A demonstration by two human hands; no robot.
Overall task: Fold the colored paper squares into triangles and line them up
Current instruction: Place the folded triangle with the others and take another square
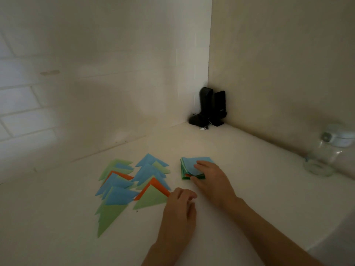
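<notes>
Bench: a pale bench (240,169) set in a corner between two light walls.
Stack of paper squares: a small stack of paper squares (189,167) lies on the bench, a blue sheet on top, green and orange edges showing at its near side.
Right hand: the right hand (210,178) lies on the stack; its fingers rest on the blue top sheet and the thumb is at the near edge, so the grip seems to pinch the upper sheets.
Left hand: the left hand (179,210) rests on the bench just beside the nearest green triangle (151,198); fingers are curled, touching the orange triangle (153,187), and I cannot tell if the grip holds it.
Folded triangles: blue, green and orange, overlapping in two rough columns left of the stack.
Corner: two black speakers (211,106) stand upright.
Right edge: a clear glass jar (322,156), blurred.
</notes>
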